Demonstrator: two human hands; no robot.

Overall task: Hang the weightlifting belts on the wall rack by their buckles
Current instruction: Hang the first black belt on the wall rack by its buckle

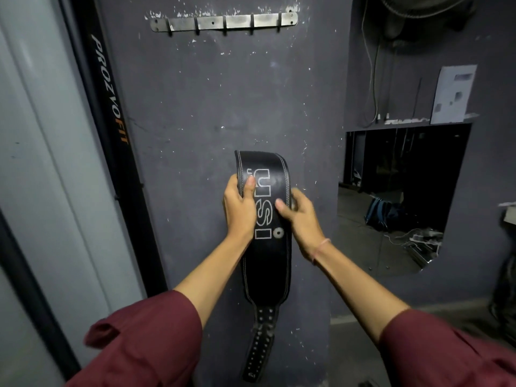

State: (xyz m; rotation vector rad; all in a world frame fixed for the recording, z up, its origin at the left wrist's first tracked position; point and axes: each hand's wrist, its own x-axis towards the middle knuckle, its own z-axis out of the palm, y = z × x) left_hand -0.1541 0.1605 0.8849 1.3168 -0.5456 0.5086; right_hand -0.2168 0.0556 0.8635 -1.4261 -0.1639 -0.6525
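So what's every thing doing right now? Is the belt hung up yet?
belt: not hung; held up in front of the wall below the rack, top folded over, holed strap end dangling, buckle not visible.
wall rack: fixed high on the wall, all five hooks bare.
left hand: grips the belt's left edge, thumb on the front.
right hand: grips the belt's right edge.
sheet of paper: leaning upright on the ledge.

Dim indoor light, cool grey cast. Wall (195, 107) evenly lit, shadows soft; faint sheen on the belt (269, 263) leather. Opening (405, 169) at right nearly black. Wide-angle bending at frame edges. Centre sharp; sleeves (145, 344) at bottom corners blurred.
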